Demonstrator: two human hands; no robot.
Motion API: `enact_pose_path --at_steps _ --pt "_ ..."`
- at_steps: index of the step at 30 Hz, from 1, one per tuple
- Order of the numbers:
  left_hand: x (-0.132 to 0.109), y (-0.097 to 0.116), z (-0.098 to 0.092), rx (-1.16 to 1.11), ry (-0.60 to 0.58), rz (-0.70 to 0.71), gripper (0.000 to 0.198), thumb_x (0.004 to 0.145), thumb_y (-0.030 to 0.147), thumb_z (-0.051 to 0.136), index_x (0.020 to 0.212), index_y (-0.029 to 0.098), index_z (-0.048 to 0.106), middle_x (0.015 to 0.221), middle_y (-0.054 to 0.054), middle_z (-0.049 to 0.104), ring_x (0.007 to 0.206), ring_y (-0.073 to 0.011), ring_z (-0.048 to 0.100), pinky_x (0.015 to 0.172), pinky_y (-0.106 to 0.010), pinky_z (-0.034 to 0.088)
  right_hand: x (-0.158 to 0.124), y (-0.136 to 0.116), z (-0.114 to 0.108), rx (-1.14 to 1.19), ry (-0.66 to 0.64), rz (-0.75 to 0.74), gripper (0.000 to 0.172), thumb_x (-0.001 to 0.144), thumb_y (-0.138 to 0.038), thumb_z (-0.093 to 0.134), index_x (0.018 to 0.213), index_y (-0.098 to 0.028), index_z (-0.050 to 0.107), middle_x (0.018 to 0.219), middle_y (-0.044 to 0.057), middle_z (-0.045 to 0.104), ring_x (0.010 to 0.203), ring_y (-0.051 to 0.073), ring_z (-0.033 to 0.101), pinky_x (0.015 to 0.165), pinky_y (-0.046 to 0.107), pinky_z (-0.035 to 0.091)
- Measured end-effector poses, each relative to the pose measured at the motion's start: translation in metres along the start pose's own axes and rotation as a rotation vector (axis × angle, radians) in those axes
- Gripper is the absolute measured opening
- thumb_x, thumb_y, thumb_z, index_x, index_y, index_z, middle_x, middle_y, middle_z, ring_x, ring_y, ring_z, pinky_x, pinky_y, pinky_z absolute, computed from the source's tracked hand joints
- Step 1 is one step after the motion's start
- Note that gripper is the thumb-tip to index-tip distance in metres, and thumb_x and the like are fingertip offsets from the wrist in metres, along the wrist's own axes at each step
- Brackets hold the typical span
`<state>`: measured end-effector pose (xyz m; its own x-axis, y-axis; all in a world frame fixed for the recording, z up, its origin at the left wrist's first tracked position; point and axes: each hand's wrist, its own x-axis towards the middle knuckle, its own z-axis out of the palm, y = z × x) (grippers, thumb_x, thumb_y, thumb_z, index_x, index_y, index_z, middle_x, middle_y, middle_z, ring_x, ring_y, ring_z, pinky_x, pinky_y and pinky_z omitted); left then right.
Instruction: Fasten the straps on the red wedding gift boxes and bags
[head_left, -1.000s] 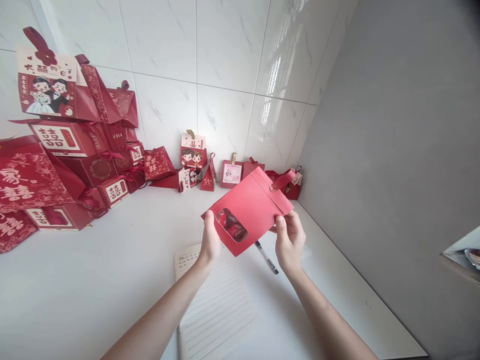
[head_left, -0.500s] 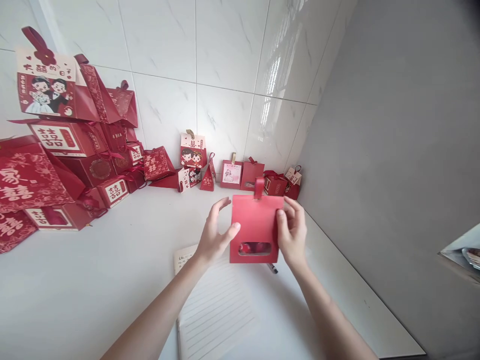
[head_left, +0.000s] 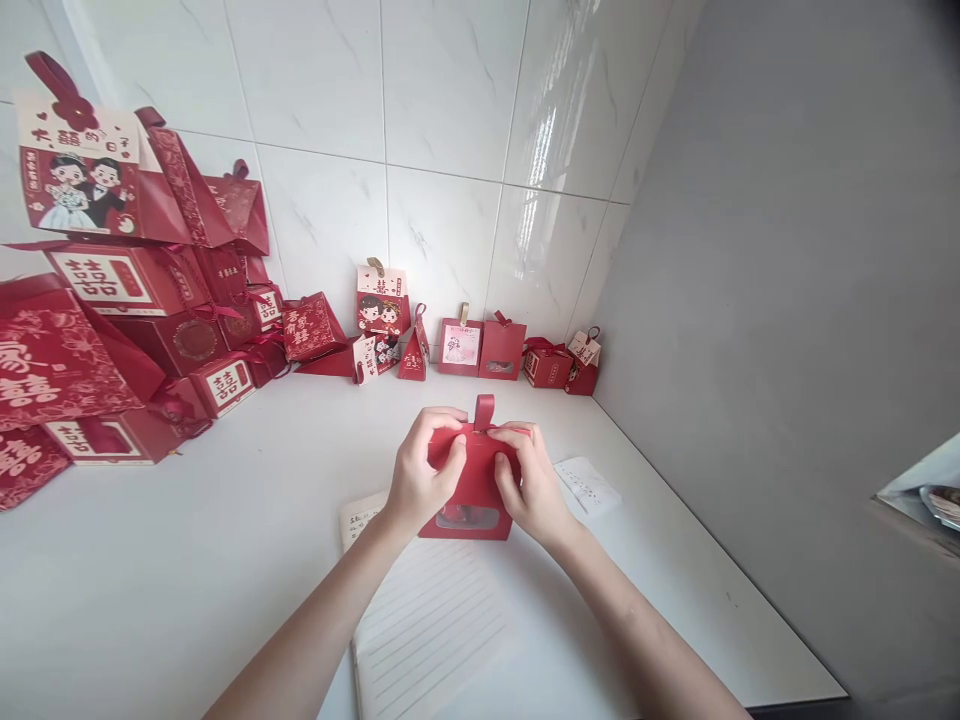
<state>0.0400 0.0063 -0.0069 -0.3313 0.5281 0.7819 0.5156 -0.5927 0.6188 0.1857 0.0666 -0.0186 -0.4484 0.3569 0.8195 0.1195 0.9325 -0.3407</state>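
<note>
A red gift box (head_left: pixel 474 490) with a ribbon loop on top and a clear oval window low on its front stands upright between my hands. My left hand (head_left: pixel 429 465) pinches its top edge left of the loop, thumb in front and fingers behind. On the other side of the loop, my right hand (head_left: pixel 531 480) grips the same edge, fingers over the top and thumb on the front. Something dark red shows faintly through the window. Under and before the box lies an open lined notebook (head_left: pixel 427 630) with handwriting at its upper left.
Red boxes (head_left: pixel 172 340) with printed characters are stacked at the left. Several smaller boxes (head_left: pixel 501 350) line the tiled wall. A written paper slip (head_left: pixel 589 485) lies right of my hands. A grey wall (head_left: pixel 780 300) borders the white table (head_left: pixel 247 540) on the right.
The red box has moved down and slightly left. Both hands have shifted from its sides to its top edge near the loop. The paper slip at the right has come into view.
</note>
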Motion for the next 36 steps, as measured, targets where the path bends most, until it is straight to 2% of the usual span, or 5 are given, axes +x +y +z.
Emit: enact_pose_path --at_steps 7,20,25,30,36 --pt "0.002 -0.002 -0.001 0.142 -0.035 0.133 0.020 0.084 0.015 0.051 0.091 0.026 0.067 0.092 -0.004 0.065 0.090 -0.0202 0.063 0.082 -0.035 0.052 -0.001 0.001 0.001 -0.004 0.002 0.019 0.027 0.091 -0.010 0.037 0.112 -0.024 0.046 0.099 0.008 0.050 0.094 0.022 0.054 0.078 0.041 0.052" --pt "0.000 -0.005 0.001 0.150 -0.035 0.170 0.023 0.085 0.013 0.050 0.094 0.025 0.067 0.093 -0.003 0.063 0.089 -0.0190 0.063 0.082 -0.032 0.051 -0.003 0.002 0.004 0.049 0.009 0.067 0.023 0.091 -0.013 0.037 0.109 -0.023 0.048 0.098 0.007 0.051 0.093 0.021 0.054 0.078 0.039 0.051" --pt "-0.002 -0.004 -0.001 0.093 -0.036 -0.069 0.033 0.084 0.019 0.054 0.117 0.023 0.054 0.106 -0.006 0.065 0.100 -0.0213 0.062 0.090 -0.036 0.049 -0.003 -0.001 0.004 0.370 0.091 0.321 0.033 0.092 -0.025 0.048 0.122 -0.025 0.035 0.095 0.004 0.055 0.082 0.019 0.059 0.072 0.035 0.053" --pt "0.010 0.034 -0.008 -0.089 -0.097 -0.428 0.026 0.087 0.039 0.054 0.106 0.023 0.057 0.091 -0.003 0.066 0.080 -0.0181 0.063 0.069 -0.029 0.051 0.017 -0.036 -0.020 0.657 0.225 0.625 0.033 0.085 -0.039 0.062 0.112 -0.027 0.047 0.105 0.005 0.061 0.086 0.019 0.063 0.070 0.032 0.056" --pt "0.007 0.104 -0.023 -0.017 -0.020 -0.392 0.016 0.084 0.037 0.060 0.086 0.023 0.053 0.072 0.003 0.062 0.061 -0.0126 0.059 0.058 -0.023 0.048 0.024 -0.095 -0.053 0.730 0.228 0.692 0.031 0.085 -0.038 0.065 0.112 -0.031 0.052 0.100 0.004 0.064 0.074 0.018 0.064 0.057 0.028 0.057"
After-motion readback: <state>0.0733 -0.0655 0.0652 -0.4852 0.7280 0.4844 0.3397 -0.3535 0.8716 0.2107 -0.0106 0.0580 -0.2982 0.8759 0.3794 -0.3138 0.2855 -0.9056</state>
